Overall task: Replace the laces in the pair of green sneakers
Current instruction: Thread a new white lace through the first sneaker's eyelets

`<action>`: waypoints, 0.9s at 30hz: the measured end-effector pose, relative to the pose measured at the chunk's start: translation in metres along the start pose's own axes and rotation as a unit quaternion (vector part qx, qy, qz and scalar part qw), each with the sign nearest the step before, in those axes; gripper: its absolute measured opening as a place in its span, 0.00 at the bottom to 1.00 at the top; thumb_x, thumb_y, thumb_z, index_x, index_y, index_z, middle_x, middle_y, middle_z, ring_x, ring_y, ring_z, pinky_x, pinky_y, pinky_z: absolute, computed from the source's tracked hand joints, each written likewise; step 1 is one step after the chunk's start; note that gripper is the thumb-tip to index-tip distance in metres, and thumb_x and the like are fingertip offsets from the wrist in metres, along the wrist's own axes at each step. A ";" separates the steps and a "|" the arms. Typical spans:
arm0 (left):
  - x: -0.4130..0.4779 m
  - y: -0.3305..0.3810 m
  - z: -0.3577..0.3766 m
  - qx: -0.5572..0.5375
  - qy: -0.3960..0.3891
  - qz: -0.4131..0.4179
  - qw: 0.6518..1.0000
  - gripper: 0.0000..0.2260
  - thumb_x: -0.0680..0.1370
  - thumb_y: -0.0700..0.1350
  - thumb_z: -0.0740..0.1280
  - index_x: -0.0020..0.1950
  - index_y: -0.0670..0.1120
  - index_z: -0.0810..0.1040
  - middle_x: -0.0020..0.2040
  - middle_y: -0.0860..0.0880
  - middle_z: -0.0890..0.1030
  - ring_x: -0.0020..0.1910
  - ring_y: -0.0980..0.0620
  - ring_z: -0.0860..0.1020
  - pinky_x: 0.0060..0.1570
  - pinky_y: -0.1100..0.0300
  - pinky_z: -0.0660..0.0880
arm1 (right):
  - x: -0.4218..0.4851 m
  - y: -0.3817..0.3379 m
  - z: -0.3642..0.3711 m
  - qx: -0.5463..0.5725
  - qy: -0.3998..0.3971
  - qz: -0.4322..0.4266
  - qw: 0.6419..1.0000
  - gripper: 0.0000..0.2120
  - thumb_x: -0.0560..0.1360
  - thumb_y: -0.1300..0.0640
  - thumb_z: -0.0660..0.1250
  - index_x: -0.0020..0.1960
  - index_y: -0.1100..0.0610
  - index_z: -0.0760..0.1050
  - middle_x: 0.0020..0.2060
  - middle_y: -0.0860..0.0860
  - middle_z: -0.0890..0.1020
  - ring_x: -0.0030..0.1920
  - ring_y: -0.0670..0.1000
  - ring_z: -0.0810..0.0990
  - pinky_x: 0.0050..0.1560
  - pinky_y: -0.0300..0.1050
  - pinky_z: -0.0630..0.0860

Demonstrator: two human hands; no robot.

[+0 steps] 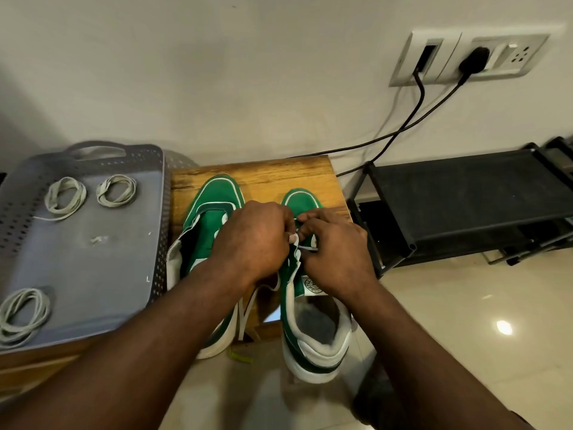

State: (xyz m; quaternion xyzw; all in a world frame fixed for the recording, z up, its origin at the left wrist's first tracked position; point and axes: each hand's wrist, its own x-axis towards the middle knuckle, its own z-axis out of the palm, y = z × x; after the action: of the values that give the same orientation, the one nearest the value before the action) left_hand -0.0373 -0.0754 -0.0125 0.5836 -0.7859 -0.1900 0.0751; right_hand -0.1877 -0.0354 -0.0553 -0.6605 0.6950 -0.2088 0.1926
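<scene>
Two green, white-soled sneakers (217, 209); left hand (251, 240) and right hand (338, 256), fingers (286, 226) tight on one white lace (310, 249).

Two green sneakers (214, 193) stand side by side, toes away.

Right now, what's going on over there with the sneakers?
A person is working on the right sneaker. The left hand and right hand meet over its eyelets, pinching a white lace between them. Whether it is going in or coming out, I cannot tell. The left sneaker sits beside it on the wooden stool. Three coiled laces lie on the grey tray.
</scene>
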 end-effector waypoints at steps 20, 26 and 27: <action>0.001 -0.010 -0.041 -0.073 0.005 -0.043 0.996 0.08 0.81 0.48 0.68 0.46 0.47 0.84 0.46 0.50 0.84 0.46 0.47 0.81 0.44 0.56 0.78 | -0.001 0.003 0.005 0.055 0.049 -0.009 0.997 0.13 0.69 0.56 0.77 0.45 0.43 0.75 0.61 0.40 0.81 0.65 0.46 0.78 0.68 0.60 0.74; -0.001 -0.006 -0.008 0.082 -0.068 0.001 0.994 0.10 0.81 0.55 0.70 0.48 0.50 0.86 0.45 0.49 0.81 0.44 0.48 0.80 0.47 0.52 0.79 | -0.001 0.004 0.006 0.060 0.048 -0.003 0.997 0.16 0.68 0.56 0.78 0.52 0.44 0.78 0.61 0.40 0.81 0.64 0.46 0.78 0.68 0.60 0.75; 0.001 -0.006 -0.007 0.053 -0.057 0.006 0.997 0.09 0.81 0.53 0.70 0.48 0.50 0.86 0.46 0.50 0.80 0.46 0.49 0.79 0.47 0.52 0.78 | -0.001 0.005 0.007 0.059 0.048 -0.001 0.997 0.17 0.69 0.56 0.78 0.53 0.44 0.78 0.61 0.40 0.81 0.64 0.47 0.78 0.68 0.60 0.75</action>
State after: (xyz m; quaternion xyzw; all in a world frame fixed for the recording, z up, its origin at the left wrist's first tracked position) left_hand -0.0302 -0.0797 -0.0083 0.5702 -0.8013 -0.1811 0.0001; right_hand -0.1880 -0.0346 -0.0632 -0.6380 0.6892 -0.2809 0.1978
